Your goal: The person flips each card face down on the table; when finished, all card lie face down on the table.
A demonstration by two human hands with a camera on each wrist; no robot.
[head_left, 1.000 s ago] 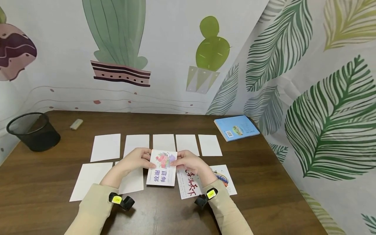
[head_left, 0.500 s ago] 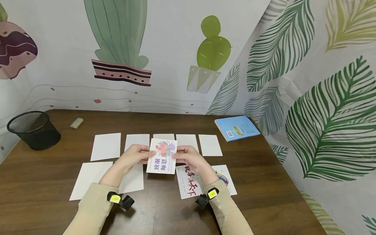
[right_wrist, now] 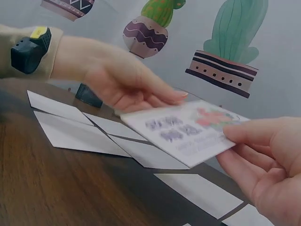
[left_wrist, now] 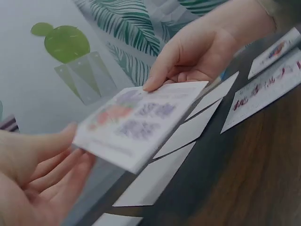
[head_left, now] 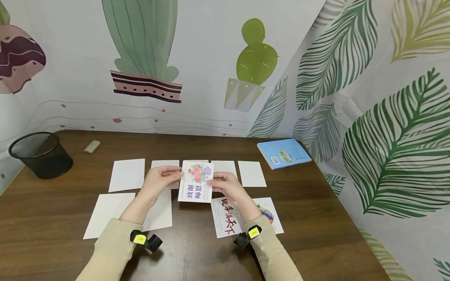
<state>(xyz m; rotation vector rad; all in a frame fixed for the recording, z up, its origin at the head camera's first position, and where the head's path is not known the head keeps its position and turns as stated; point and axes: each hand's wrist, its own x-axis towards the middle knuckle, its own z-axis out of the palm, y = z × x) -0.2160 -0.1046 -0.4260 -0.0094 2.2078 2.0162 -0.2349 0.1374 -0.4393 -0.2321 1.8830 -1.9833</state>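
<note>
Between both hands a printed card (head_left: 195, 191), with pink and purple flowers and purple lettering, is held above the table. My left hand (head_left: 159, 183) holds its left edge near the upper corner, thumb at the edge and fingers below. On the opposite edge my right hand (head_left: 229, 188) pinches it, thumb on top, as the right wrist view also shows for the card (right_wrist: 181, 129). Under the right forearm lie a card with red lettering (head_left: 225, 224) and a card with a blue and orange picture (head_left: 272, 212), partly covered by that arm.
Several blank white cards lie in two rows, among them a back-left card (head_left: 126, 175), a front-left card (head_left: 107, 214) and a back-right card (head_left: 251, 174). A black mesh bin (head_left: 45, 158), an eraser-like block (head_left: 92, 146) and a blue book (head_left: 284, 153) stand or lie further back.
Both hands have lifted the flower card up and away from the table's front, toward the back row. The left hand's grip has shifted higher along the card's left edge.
</note>
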